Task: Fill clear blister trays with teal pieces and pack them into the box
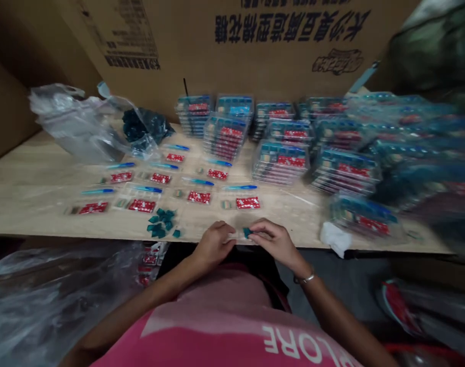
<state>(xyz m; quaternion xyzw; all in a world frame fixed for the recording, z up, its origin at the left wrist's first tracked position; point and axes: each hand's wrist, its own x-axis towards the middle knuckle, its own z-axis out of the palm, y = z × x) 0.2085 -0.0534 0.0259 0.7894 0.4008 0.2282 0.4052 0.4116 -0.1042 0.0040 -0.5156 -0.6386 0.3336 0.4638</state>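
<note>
At the table's front edge, my right hand (275, 240) pinches a small dark teal piece (247, 233) between thumb and fingertips. Close beside it, my left hand (216, 242) is closed, its fingertips on something thin and clear that I cannot make out. To the left lies a small pile of similar teal pieces (163, 220). Beyond my hands, several clear plastic trays are spread out, each with a red patterned packet (248, 203) and a blue pen-like stick (240, 187).
Stacks of filled clear boxes (281, 163) crowd the back and right of the table (113, 224). A plastic bag (75, 122) and a bag of teal pieces (140, 125) stand back left. White tissue (335, 238) lies front right. A large cardboard box (186, 46) walls the rear.
</note>
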